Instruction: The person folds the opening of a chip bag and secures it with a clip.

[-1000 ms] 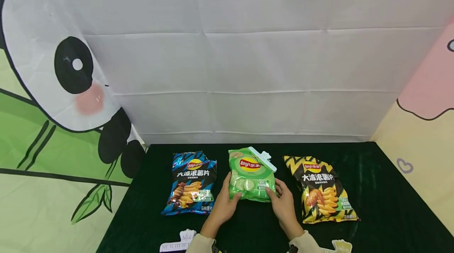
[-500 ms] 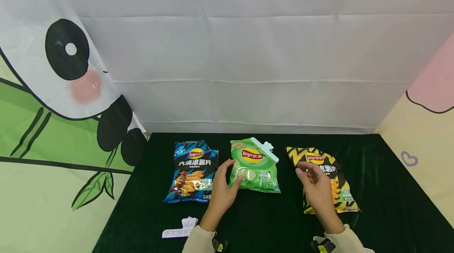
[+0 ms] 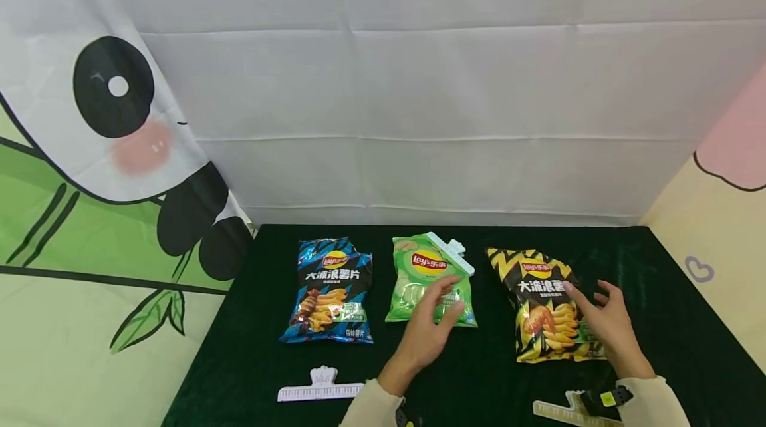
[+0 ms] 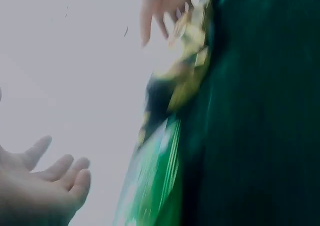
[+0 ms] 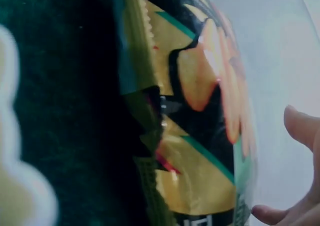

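My left hand (image 3: 426, 327) hovers with spread fingers over the lower right of a green bag of chips (image 3: 413, 287). A pale blue bag clip (image 3: 445, 251) sits across that bag's upper right corner. At the right side of a black-and-yellow chip bag (image 3: 541, 320) is my right hand (image 3: 612, 330), its thumb overlapping the bag's edge in the head view. In the right wrist view, that hand's thumb and a finger stand apart beside the chip bag (image 5: 200, 116). Both hands hold nothing.
A blue chip bag (image 3: 329, 300) lies on the left of the dark green cloth-covered table (image 3: 251, 320). A white clip (image 3: 323, 387) lies near the front; a pale yellow clip (image 3: 574, 410) is partly hidden by the right wrist. White cloth (image 3: 443, 114) hangs behind.
Both hands have let go of the green bag. The right hand has gone to the black-and-yellow bag's right side; the left has shifted right, from the green bag's left edge to over its lower right.
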Demonstrator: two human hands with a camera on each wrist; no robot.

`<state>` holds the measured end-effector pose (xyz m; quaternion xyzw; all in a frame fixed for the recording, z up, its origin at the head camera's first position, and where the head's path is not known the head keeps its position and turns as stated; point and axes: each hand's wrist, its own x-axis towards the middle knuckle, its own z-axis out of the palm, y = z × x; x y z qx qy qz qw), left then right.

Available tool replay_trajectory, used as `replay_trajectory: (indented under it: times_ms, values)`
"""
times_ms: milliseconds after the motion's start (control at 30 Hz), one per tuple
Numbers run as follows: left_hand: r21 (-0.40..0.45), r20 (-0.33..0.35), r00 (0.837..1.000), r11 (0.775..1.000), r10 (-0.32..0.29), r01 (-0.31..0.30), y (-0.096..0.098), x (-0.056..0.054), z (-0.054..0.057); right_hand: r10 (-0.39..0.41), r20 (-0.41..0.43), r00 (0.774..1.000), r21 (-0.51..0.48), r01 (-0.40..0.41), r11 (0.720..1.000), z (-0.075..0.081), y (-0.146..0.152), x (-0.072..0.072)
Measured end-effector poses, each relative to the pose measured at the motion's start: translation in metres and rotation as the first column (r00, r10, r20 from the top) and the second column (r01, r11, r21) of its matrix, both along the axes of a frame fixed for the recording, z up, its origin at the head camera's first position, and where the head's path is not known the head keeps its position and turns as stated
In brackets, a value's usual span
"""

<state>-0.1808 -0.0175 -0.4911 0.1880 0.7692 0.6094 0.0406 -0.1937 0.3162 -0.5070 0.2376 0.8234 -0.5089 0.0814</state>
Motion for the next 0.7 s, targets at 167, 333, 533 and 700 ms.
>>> replay_trajectory:
  times_ms: [167, 333, 533, 700]
  values:
    - [-0.105, 0.224, 0.974, 0.993, -0.023, 0.048, 0.059, 0.006, -0.006, 0.070, 0.056, 0.996, -0.027, -0.068, 0.997, -0.006, 0.000, 0.000]
    - [-0.122, 0.438, 0.897, 0.992, 0.061, -0.008, 0.100, 0.010, -0.021, 0.109, 0.073, 0.991, -0.016, -0.108, 0.994, -0.009, -0.004, 0.001]
    - [-0.104, 0.525, 0.850, 0.995, 0.053, 0.001, 0.116, 0.007, -0.030, 0.110, 0.083, 0.990, 0.002, -0.110, 0.994, -0.008, -0.004, 0.004]
    - [-0.077, 0.540, 0.842, 0.996, 0.010, 0.037, 0.120, 0.008, -0.028, 0.097, 0.075, 0.992, 0.001, -0.097, 0.995, -0.003, -0.001, 0.009]
